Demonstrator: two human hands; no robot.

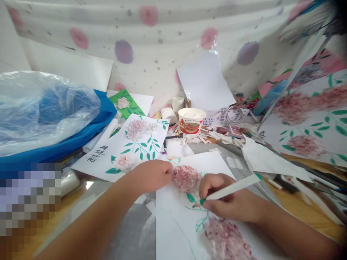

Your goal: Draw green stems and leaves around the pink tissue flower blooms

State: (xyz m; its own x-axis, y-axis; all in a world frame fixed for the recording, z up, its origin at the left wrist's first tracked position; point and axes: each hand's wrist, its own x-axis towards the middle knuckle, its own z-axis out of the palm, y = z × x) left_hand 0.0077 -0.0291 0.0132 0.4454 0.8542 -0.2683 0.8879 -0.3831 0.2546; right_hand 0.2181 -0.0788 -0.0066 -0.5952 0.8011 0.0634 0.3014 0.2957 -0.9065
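Resting near frame centre, my left hand (pixel 155 175) is curled closed at the drawing sheet (pixel 170 216); in my judgement it should brace the paper while short strokes stay inside the leaf outlines (pixel 202 221). Right of centre, my right hand (pixel 233 202) grips the marker (pixel 233 188), pointing lower left, long axis slanting upper right.

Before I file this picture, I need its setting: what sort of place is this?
Probably a craft workspace, though whether home or studio I can't tell: the right hand holds a green-tipped marker over a flower picture, and a second, similar artwork lies beside it.
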